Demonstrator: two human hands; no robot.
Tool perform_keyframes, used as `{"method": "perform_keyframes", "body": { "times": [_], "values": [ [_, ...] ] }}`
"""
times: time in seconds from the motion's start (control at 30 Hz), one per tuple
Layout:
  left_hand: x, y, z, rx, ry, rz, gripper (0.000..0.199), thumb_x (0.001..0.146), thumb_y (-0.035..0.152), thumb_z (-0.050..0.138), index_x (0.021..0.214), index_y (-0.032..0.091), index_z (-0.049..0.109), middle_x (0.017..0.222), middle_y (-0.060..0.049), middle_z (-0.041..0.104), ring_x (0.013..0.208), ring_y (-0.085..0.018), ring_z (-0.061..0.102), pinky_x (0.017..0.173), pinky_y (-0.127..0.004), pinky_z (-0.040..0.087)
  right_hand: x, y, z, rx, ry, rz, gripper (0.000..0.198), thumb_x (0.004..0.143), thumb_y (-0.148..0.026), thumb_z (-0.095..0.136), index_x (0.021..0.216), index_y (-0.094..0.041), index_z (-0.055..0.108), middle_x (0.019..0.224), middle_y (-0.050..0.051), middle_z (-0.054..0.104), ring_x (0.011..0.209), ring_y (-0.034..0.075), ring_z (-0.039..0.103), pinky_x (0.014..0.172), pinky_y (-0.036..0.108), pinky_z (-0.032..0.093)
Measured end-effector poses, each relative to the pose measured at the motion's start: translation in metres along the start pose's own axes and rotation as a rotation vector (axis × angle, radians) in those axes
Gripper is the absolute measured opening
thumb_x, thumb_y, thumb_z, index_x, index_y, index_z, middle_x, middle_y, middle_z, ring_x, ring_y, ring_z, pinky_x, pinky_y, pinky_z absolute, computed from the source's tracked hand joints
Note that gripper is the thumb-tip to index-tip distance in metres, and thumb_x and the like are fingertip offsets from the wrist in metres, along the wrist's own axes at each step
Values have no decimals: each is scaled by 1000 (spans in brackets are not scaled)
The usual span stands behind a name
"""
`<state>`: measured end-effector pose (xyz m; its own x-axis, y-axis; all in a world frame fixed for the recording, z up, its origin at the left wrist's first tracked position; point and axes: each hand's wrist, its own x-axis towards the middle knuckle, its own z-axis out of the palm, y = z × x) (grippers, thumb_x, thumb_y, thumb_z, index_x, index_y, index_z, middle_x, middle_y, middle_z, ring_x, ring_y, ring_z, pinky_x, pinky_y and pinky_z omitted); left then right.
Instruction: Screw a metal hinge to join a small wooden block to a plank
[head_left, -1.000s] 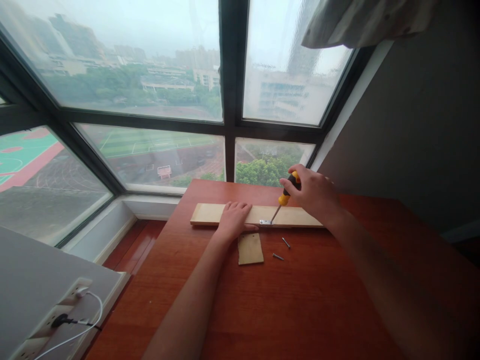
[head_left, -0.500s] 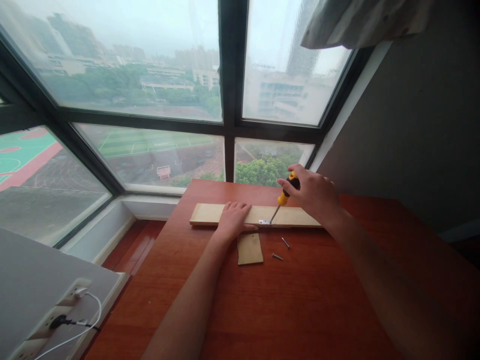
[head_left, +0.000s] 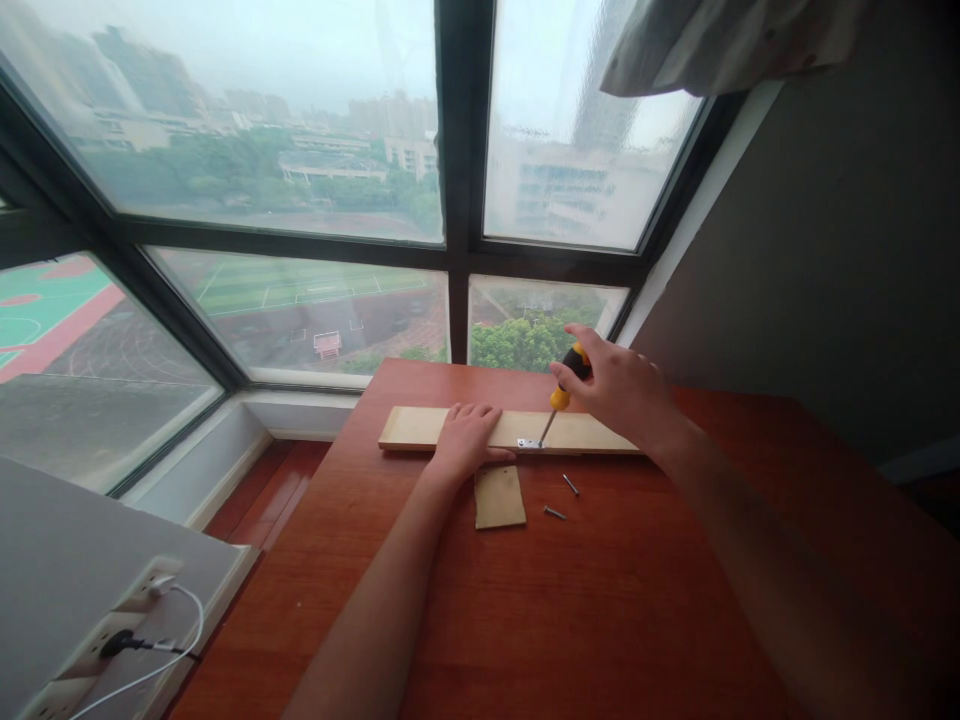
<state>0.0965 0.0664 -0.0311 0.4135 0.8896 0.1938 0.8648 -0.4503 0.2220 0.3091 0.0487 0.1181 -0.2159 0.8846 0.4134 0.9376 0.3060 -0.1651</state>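
Observation:
A long pale wooden board lies across the table. My left hand rests flat on its left half, fingers stretched over the top and thumb along the front edge. My right hand is wrapped around the handle of a yellow-and-black screwdriver, which leans to the right. Its tip meets the right end of a small metal plate at the board's front edge; the screw head there is too small to make out. My right hand and forearm hide the board's right end.
On the reddish-brown table, a small square wooden piece lies before my left hand. Two loose screws are to its right. Windows rise behind the table; wall sockets with plugged cables are at lower left.
My right hand and the screwdriver handle have shifted slightly left, while the tip stays at the metal plate. My left hand and the board look unchanged.

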Motion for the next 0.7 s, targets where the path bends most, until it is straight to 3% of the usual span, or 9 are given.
{"method": "perform_keyframes", "body": {
  "times": [0.13,0.27,0.37,0.43,0.53,0.6,0.7],
  "values": [
    [-1,1,-1,10,-3,-2,63,77,64,61,126,25,53,125,-11,60,118,-29,51,104,-42,32,1,0,-1,242,-72,-120,55,87,-29,48,141,-22,41,112,8,67,83,20,64,71,31,48],
    [-3,2,-2,25,-12,4,72,70,63,69,128,26,52,127,-11,58,120,-31,49,105,-43,30,2,4,5,51,42,-21,42,86,-44,55,122,-23,58,98,7,70,79,24,65,66,34,46],
    [-3,3,-3,31,-16,4,74,67,62,72,128,26,52,126,-11,59,118,-31,50,105,-43,31,1,5,9,-92,86,67,44,85,-57,54,113,-23,61,91,8,70,76,28,64,63,35,43],
    [-2,3,-3,29,-15,-3,71,69,63,70,127,26,53,124,-11,60,117,-31,51,104,-43,31,1,6,8,-50,60,67,48,87,-55,50,121,-22,57,97,10,70,79,28,65,64,36,44],
    [-1,3,-2,21,-11,-9,68,73,65,65,126,25,53,123,-11,60,116,-30,52,104,-42,32,2,9,4,202,-40,-33,49,90,-38,46,135,-20,46,112,10,67,83,23,65,69,33,48],
    [-1,3,-2,18,-7,-7,67,74,65,64,126,24,53,123,-11,60,117,-30,52,103,-42,32,3,9,1,301,-76,-84,49,87,-31,48,135,-19,47,110,8,67,79,19,65,71,31,48],
    [-1,3,-2,17,-7,0,67,74,66,63,125,23,53,123,-12,60,116,-30,52,103,-42,33,3,8,1,162,-11,-37,42,85,-40,55,122,-21,58,96,6,69,75,21,63,67,32,47]
  ]
}}
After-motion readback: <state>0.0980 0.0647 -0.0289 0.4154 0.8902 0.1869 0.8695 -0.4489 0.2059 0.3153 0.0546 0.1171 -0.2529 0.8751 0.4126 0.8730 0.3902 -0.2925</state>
